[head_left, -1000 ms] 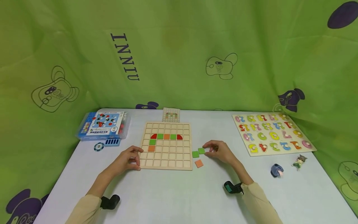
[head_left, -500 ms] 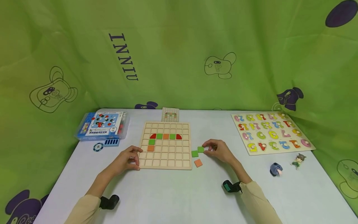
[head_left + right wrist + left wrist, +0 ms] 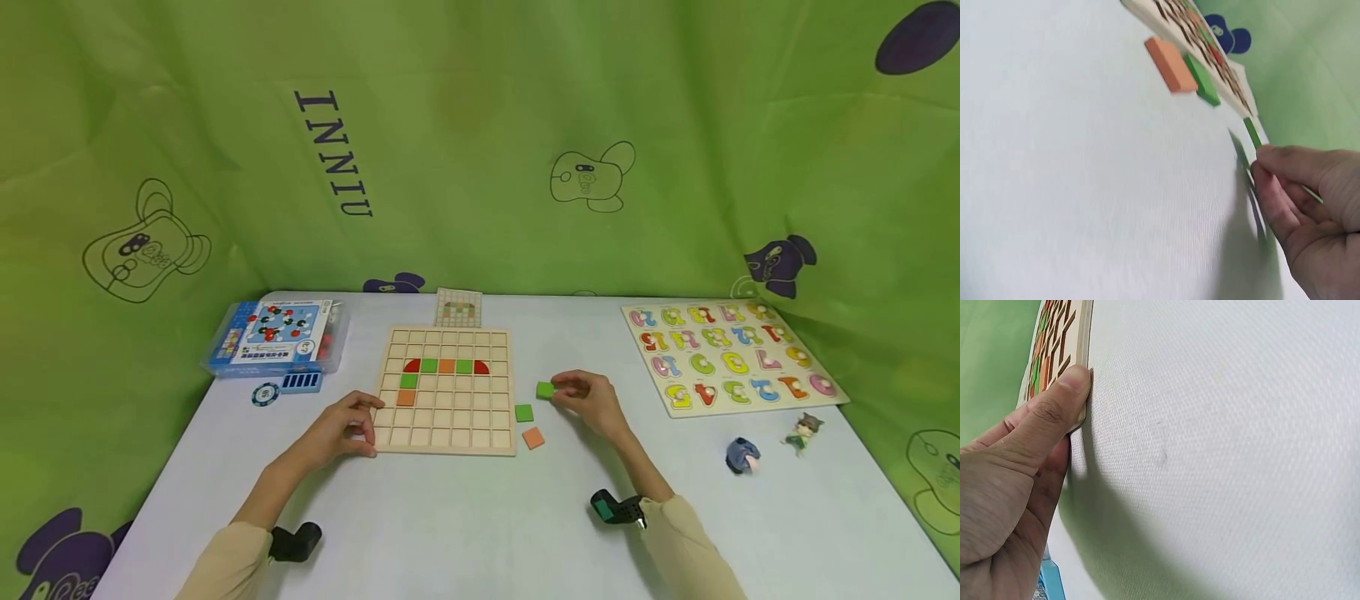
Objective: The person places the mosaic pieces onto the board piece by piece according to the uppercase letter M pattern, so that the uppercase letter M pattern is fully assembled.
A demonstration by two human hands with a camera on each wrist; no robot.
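A wooden grid board lies on the table with red, green and orange pieces set in its upper and left cells. At its near left corner, my left hand grips the board, the thumb at the front edge in the left wrist view. To the right of the board, my right hand pinches a square green tile between thumb and fingertips. In the right wrist view this green tile is raised, its shadow apart from it. A second green tile and an orange tile lie by the board's right edge.
Behind the board lies a small pattern card. A plastic box, a round token and a blue striped piece are at the left. A number puzzle and two figurines, one blue, lie at the right.
My right hand has taken the farther green tile and lifted it away from the other one, slightly up and to the right. My left hand has stayed at the board's corner.
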